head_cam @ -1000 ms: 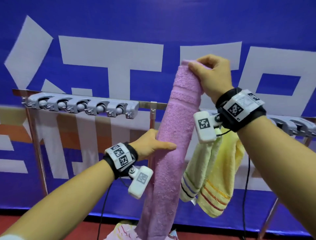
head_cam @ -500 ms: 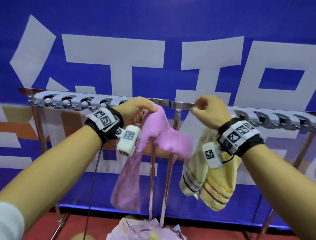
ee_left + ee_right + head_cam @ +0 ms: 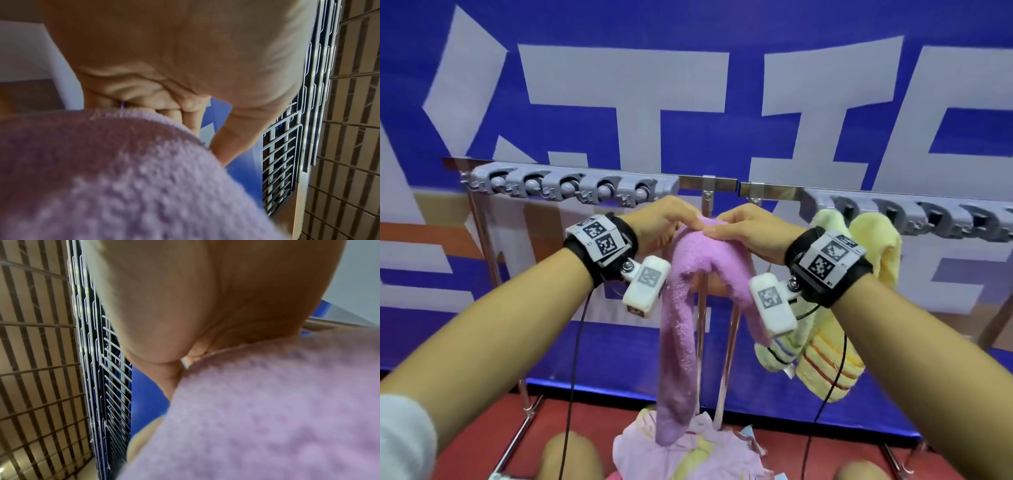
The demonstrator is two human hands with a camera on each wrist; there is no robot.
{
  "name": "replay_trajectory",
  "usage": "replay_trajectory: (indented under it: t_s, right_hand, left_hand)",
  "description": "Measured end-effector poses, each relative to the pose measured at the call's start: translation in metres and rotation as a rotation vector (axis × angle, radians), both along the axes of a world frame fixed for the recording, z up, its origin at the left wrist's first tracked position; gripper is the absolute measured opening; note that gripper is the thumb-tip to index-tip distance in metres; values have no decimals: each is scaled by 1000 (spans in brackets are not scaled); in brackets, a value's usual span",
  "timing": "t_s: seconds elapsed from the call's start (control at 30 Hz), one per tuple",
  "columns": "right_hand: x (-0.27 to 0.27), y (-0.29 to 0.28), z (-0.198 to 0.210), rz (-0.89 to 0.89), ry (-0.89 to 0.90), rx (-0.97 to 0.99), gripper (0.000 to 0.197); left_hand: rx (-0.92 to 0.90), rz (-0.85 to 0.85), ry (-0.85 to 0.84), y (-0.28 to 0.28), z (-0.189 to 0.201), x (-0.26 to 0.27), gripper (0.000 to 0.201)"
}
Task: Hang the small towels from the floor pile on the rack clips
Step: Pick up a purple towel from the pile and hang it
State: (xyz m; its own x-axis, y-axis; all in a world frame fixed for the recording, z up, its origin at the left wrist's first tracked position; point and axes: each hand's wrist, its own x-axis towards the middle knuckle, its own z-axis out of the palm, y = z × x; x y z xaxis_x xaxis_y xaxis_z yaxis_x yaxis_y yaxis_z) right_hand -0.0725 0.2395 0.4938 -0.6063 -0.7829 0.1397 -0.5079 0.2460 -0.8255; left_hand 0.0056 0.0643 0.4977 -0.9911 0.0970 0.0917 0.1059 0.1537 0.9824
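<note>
Pink towel (image 3: 688, 274) pinched unclipped by left hand (image 3: 661, 222) and right hand (image 3: 750, 229); two towels (image 3: 859, 274) hung, pile (image 3: 688, 452) remains.

Each bare forearm carries a black wrist strap (image 3: 825, 267) with grey tag blocks, a bolted white camera pod (image 3: 645, 286), a black cable (image 3: 575, 359); white sleeve (image 3: 400, 442) at near left.

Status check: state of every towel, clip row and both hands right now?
Purple towel: folded over, held up by both hands, not clipped.
Left hand: grips the fold.
Right hand: grips the fold.
Green towel: hanging from right clips.
Yellow towel: hanging beside it.
Left clip row: no towels.
Floor pile: towels remaining.
</note>
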Motion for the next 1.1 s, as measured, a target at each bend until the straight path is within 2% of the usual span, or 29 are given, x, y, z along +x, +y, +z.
replay_trajectory:
  t_s: [0.17,0.27,0.4,0.5,0.57,0.6,0.63,0.7,0.77,0.87,0.93,1.03,1.1]
  right_hand:
    - [-1,15,6,5,-170,-224,20]
    - [-7,32,10,-46,-263,-390,20]
    - [-19,57,7,-166,-348,-463,13]
    - [-25,71,-5,-230,-371,-450,7]
    - [-26,74,-12,-248,-405,-453,23]
    - [-26,74,-14,-259,-415,-449,29]
    - [-25,71,-15,-265,-402,-430,28]
    - [-20,62,-15,-221,-348,-348,9]
    - [-14,52,-14,-147,-329,-267,22]
    - [-6,37,-12,-81,-365,-230,45]
    - [-6,31,-9,-57,-392,-218,45]
    - [-8,28,-9,-57,-371,-161,28]
    - [-12,27,-12,-59,-287,-115,34]
  left_hand:
    - [33,-45,-19,-9,-17,-2,26]
    - [108,-106,-25,-16,-26,-2,11]
    - [243,-74,8,-19,-29,-7,28]
    - [347,-118,71,-13,-21,-6,31]
    - [378,-122,111,-3,-13,-5,15]
    - [377,-112,117,2,-11,-6,19]
    - [366,-111,121,8,-8,-7,24]
    - [316,-120,120,23,-4,-9,24]
    - [269,-123,95,35,-1,-14,13]
    - [199,-60,72,43,1,-20,11]
    - [126,1,77,41,2,-23,5]
    - [20,72,60,31,-5,-27,20]
    - [22,86,35,25,-12,-27,23]
